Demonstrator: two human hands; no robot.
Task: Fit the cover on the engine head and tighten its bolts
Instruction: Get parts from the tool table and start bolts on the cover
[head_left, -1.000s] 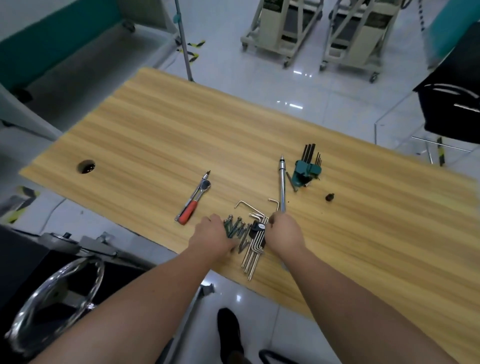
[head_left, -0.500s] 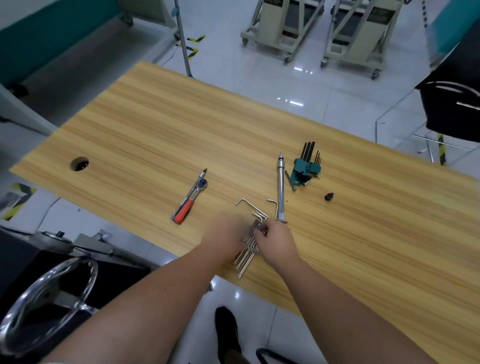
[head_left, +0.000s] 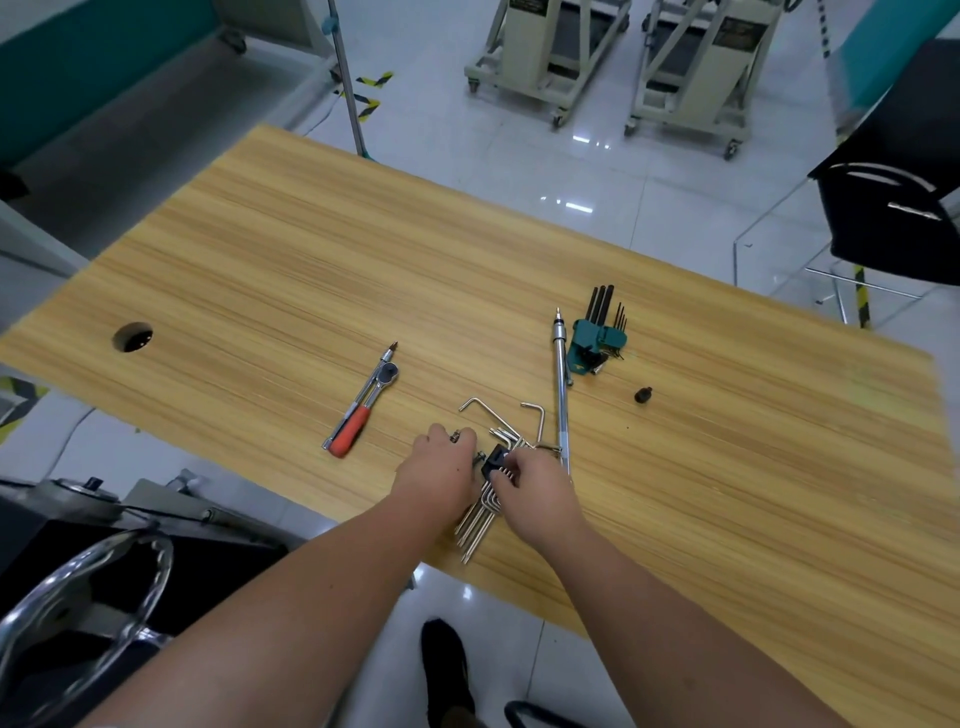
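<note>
We saw the green holder (head_left: 597, 343) carrying black keys; beside the silver key set (head_left: 485, 506), the left hand (head_left: 441, 475) gripped bolts (head_left: 456, 435) and the right hand (head_left: 540, 493) pinched the set.

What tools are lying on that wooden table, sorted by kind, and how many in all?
Ratchet wrench with red grip: 1
Long chrome extension bar: 1
Hex key sets in holders: 2, the black keys in the green holder and the silver keys in the black holder
Loose silver hex keys: 2
Small black socket bit: 1
Total: 7
</note>
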